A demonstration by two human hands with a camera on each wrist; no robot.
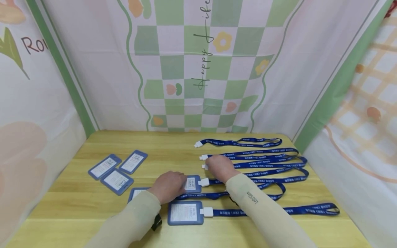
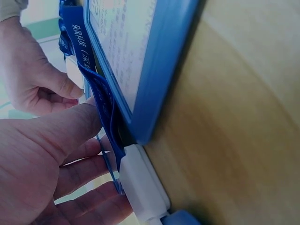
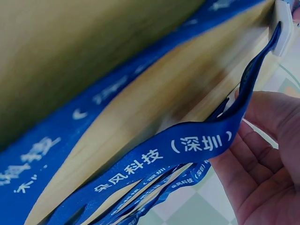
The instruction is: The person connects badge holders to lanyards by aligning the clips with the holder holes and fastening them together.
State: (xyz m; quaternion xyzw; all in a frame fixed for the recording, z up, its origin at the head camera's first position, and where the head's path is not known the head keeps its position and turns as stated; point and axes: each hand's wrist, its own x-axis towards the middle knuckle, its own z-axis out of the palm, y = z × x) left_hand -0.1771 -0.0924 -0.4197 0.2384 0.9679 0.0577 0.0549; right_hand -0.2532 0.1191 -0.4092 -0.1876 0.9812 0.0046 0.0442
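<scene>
My left hand (image 1: pixel 169 186) grips a blue badge holder (image 1: pixel 192 184) at its left end, thumb over the near side (image 2: pixel 47 173). A white clip (image 1: pixel 204 182) with a navy lanyard meets the holder's right end. Farther back and to the right, my right hand (image 1: pixel 220 167) pinches another navy lanyard close to its white clip (image 1: pixel 204 166). In the right wrist view a printed strap (image 3: pixel 187 140) crosses in front of the fingers (image 3: pixel 258 159) and hides part of the grip. Nearest me lies a badge holder (image 1: pixel 186 213) joined to a lanyard clip (image 1: pixel 208 212).
Three loose badge holders (image 1: pixel 116 181) lie at the left of the wooden table (image 1: pixel 77 206). Another holder (image 1: pixel 134 193) is partly hidden behind my left forearm. More lanyards (image 1: pixel 242 142) stretch in rows on the right. Patterned curtains (image 1: pixel 201 69) enclose the back and sides.
</scene>
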